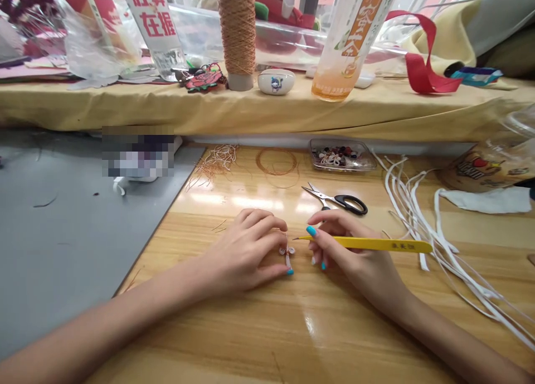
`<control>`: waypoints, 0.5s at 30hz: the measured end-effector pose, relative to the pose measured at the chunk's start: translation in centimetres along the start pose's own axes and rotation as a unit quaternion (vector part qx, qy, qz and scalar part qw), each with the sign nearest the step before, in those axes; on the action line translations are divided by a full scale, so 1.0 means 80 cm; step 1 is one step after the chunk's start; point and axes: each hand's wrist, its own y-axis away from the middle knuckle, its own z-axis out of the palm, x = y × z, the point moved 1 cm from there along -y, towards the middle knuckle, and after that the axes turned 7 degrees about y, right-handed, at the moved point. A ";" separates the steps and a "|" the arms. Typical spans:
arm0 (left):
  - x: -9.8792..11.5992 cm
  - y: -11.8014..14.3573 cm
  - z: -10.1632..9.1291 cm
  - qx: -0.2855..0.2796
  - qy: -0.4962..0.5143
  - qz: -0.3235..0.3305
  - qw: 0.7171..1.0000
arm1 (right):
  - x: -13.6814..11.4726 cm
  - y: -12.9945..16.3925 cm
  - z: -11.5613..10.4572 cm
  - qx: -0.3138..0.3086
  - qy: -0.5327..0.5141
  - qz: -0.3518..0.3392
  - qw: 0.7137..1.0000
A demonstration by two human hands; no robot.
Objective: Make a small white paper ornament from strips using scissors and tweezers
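Note:
My left hand (251,250) rests on the wooden table, its thumb and fingers closed around a small white coiled-cord ornament (287,252). Two curled loops and a few strands of that piece show past the fingertips. Just to its right, my right hand (346,250) grips a pair of yellow tweezers (380,244) between thumb and fingers. The tweezers' dark tip points left, close to the ornament but apart from it. Behind the right hand lies a pair of black-handled scissors (334,197), partly covered by the fingers.
Farther back are cord scraps (221,158), a copper-coloured wire coil (276,162) and a clear box (343,155) of small pieces. White cords (418,217) spread along the right. A cloth-covered ledge (200,108) carries a thread cone (236,33), bottles and a white case (276,82).

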 end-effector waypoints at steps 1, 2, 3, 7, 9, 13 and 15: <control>0.000 0.000 0.000 -0.001 -0.002 0.004 1.000 | 0.000 0.000 0.002 -0.008 0.010 -0.009 1.000; 0.001 0.000 0.001 0.000 -0.004 0.007 1.000 | 0.000 0.000 0.004 -0.015 0.020 -0.017 1.000; 0.001 0.000 0.001 0.000 -0.007 0.007 1.000 | 0.000 0.000 0.006 -0.020 0.029 -0.022 0.999; 0.001 0.000 0.001 0.007 -0.011 0.000 1.000 | 0.002 0.000 0.008 -0.028 0.060 -0.028 0.997; 0.001 0.001 0.000 0.009 -0.008 -0.002 1.000 | 0.002 0.000 0.008 -0.032 0.065 -0.029 0.997; 0.000 0.001 -0.002 0.024 0.001 -0.029 0.999 | 0.002 -0.001 0.008 -0.040 0.058 -0.026 0.997; -0.001 0.001 -0.003 0.023 0.002 -0.029 0.999 | 0.001 -0.001 0.009 -0.044 0.055 -0.026 0.997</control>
